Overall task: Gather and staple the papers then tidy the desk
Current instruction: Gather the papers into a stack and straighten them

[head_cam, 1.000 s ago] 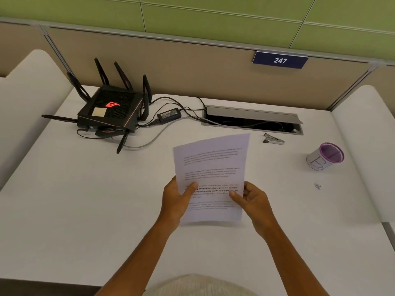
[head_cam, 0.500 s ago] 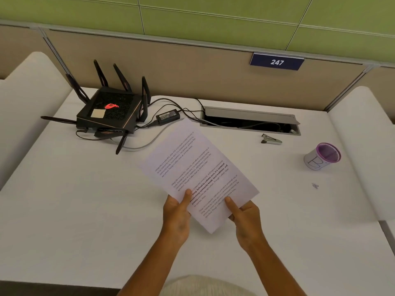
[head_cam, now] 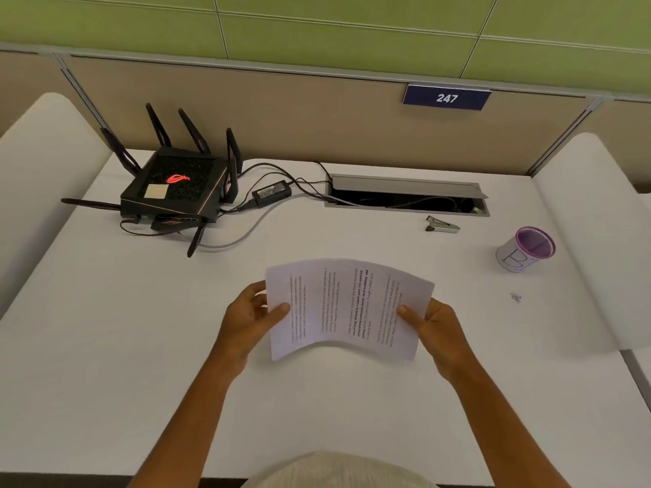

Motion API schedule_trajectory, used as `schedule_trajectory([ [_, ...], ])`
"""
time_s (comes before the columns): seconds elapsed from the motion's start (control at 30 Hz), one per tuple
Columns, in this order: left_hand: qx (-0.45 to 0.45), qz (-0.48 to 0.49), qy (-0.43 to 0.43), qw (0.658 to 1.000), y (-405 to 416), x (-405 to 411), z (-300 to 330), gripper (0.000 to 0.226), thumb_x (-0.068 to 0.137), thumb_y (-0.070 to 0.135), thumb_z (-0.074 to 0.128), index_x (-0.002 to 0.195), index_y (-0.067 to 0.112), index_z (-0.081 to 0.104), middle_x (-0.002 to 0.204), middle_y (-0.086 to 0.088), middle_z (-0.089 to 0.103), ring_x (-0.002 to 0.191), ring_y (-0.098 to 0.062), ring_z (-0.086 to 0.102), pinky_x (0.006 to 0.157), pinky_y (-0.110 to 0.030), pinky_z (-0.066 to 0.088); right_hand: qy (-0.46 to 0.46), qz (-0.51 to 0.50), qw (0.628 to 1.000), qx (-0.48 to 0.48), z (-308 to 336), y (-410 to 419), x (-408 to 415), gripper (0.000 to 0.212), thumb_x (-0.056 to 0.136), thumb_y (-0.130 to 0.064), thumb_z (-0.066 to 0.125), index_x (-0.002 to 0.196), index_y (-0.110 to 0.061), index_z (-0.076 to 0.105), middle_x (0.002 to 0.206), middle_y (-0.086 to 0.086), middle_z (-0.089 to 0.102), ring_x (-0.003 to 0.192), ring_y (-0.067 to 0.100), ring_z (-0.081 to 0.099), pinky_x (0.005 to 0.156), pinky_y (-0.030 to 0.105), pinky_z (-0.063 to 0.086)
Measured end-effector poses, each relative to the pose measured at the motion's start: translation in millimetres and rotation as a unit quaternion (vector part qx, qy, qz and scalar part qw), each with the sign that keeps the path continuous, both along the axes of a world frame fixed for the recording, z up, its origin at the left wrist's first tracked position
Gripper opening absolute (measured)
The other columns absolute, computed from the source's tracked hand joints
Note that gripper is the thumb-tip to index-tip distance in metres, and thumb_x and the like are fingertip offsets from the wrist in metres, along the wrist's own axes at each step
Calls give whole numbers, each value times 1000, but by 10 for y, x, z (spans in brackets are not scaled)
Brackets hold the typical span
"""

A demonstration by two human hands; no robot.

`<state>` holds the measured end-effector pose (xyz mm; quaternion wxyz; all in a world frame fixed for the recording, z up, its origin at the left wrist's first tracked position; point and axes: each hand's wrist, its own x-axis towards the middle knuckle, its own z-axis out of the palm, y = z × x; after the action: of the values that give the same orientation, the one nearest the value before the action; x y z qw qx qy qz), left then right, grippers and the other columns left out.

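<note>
I hold a thin stack of printed papers above the middle of the white desk, turned sideways so the text lines run vertically and the sheets bow upward. My left hand grips the left short edge, thumb on top. My right hand grips the right short edge the same way. A small metal stapler lies on the desk beyond the papers, to the right, just in front of the cable tray. Neither hand touches it.
A black router with antennas, its power brick and cables sit at the back left. An open cable tray runs along the back. A purple-rimmed cup stands at right, with a small scrap in front of it.
The papers have turned from upright through a diagonal to lying sideways. My hands have shifted from the bottom edge to the two short ends.
</note>
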<state>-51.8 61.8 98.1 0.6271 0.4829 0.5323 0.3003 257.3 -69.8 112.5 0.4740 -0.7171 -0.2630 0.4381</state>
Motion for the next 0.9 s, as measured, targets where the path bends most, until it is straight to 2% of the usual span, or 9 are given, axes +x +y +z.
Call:
schedule_trajectory([
  [0.1, 39, -9, 34, 999, -10, 123, 28, 32, 87, 25, 83, 114, 32, 69, 108, 7, 77, 98, -17, 76, 77, -29, 65, -21, -25, 999, 20, 23, -12, -45, 15, 98, -17, 69, 109, -27, 74, 101, -7, 80, 89, 17, 78, 72, 27, 64],
  [0.17, 47, 14, 33, 998, -46, 193, 29, 29, 88, 24, 82, 115, 26, 70, 106, 7, 76, 97, -17, 75, 73, -24, 64, -45, -46, 997, 34, 22, -32, -80, 16, 98, -19, 70, 112, -26, 72, 102, -8, 78, 91, 13, 75, 72, 21, 62],
  [0.27, 59, 30, 13, 998, -131, 257, -29, 26, 90, 20, 80, 116, 20, 73, 106, 2, 78, 98, -16, 75, 77, -23, 64, -45, -79, 995, 48, -81, -81, -122, 18, 98, -18, 70, 116, -22, 71, 104, -6, 76, 97, 10, 71, 72, 13, 59],
  [0.43, 58, -10, 25, 998, -286, 312, -155, 21, 94, 19, 77, 110, 33, 75, 106, 10, 78, 103, -13, 73, 81, -23, 60, -13, -99, 995, 25, -336, -140, -214, 19, 98, -18, 70, 117, -24, 71, 106, -5, 77, 104, 17, 73, 74, 17, 61],
  [0.53, 56, -1, 16, 998, -302, 362, -103, 21, 95, 16, 75, 105, 34, 74, 104, 10, 78, 98, -12, 73, 75, -19, 60, -13, -104, 994, 32, -308, -122, -217, 18, 99, -18, 69, 111, -32, 70, 105, -6, 77, 100, 14, 72, 73, 16, 60],
  [0.67, 44, 10, 9, 999, -302, 381, -81, 21, 94, 16, 76, 104, 34, 74, 101, 12, 78, 93, -7, 75, 73, -20, 61, -13, -102, 994, 29, -317, -131, -207, 17, 100, -20, 68, 112, -32, 70, 105, -6, 77, 98, 12, 72, 73, 17, 60],
  [0.77, 30, 16, 35, 999, -333, 397, -120, 22, 93, 15, 77, 99, 37, 73, 89, 21, 78, 87, -1, 74, 68, -15, 59, -9, -100, 995, 10, -372, -136, -196, 15, 100, -20, 68, 113, -28, 70, 105, -6, 76, 101, 15, 72, 69, 14, 60],
  [0.83, 19, 30, 41, 999, -327, 392, -129, 16, 93, 18, 78, 102, 30, 72, 90, 19, 76, 85, -4, 74, 65, -15, 59, -5, -94, 995, 8, -367, -125, -148, 15, 99, -19, 69, 112, -25, 72, 104, -5, 77, 100, 17, 73, 68, 16, 60],
  [0.9, 13, 29, 51, 998, -287, 362, -141, 16, 93, 24, 78, 107, 25, 72, 97, 10, 77, 89, -13, 75, 69, -21, 61, 2, -74, 997, 1, -323, -95, -54, 16, 97, -21, 71, 113, -22, 74, 104, -2, 80, 97, 21, 76, 74, 26, 64],
])
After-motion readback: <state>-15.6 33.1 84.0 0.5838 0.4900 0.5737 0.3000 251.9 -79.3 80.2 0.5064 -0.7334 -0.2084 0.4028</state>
